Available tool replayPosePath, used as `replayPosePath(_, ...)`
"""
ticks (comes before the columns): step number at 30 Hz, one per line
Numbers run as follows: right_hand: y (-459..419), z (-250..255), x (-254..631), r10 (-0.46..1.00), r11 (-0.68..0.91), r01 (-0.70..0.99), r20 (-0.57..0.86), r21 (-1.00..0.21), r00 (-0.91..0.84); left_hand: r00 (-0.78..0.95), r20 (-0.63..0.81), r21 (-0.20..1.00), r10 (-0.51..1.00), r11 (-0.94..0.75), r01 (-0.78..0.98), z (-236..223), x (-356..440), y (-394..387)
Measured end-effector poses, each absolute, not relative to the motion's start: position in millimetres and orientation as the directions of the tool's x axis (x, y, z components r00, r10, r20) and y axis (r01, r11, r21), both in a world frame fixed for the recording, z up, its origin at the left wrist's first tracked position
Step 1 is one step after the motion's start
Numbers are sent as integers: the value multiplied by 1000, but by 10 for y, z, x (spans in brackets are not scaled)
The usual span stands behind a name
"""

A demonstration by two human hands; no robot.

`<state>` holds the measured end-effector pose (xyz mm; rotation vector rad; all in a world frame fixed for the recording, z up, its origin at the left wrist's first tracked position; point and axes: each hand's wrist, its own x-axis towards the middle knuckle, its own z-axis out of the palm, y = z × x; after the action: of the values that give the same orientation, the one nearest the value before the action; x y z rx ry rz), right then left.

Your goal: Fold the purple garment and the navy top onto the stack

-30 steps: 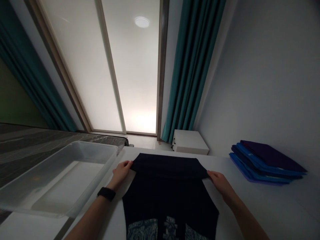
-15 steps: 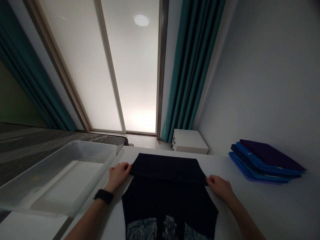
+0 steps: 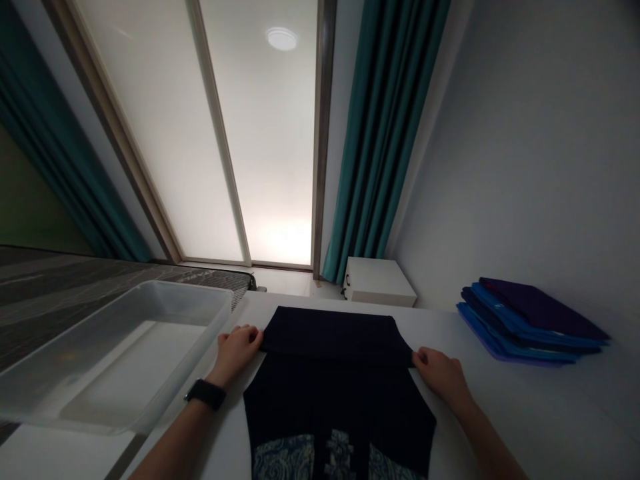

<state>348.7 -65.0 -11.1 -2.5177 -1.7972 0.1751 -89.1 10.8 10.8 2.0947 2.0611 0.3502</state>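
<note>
A dark navy apron point(image 3: 340, 387) lies spread on the white table, its far end folded over toward me. Blue swirl-patterned patches show along its near part, which runs out of view at the bottom. My left hand point(image 3: 239, 348), with a black watch on the wrist, pinches the left corner of the folded edge. On the opposite side, my right hand point(image 3: 440, 375) pinches the right corner of the same fold. Both hands rest close to the tabletop, and the fold stretches straight between them.
A clear plastic bin point(image 3: 145, 373) stands at the left. Stacked blue and purple folded cloths point(image 3: 535, 323) lie at the right by the wall. Beyond the white table point(image 3: 510, 407) is a small white cabinet point(image 3: 377, 283), near teal curtains point(image 3: 385, 147) and a frosted sliding door point(image 3: 265, 147).
</note>
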Motion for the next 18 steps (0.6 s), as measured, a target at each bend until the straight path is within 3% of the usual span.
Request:
replayPosePath(8,-673,-119,3486,953,-303,948,-21,-103,302,59,50,270,997,-70,960,104,-905,103)
replayPosePath(18,-655,-169,3365,963,-227,973,139,-44,231,51,123,275,991,-84,958,37,-898,134)
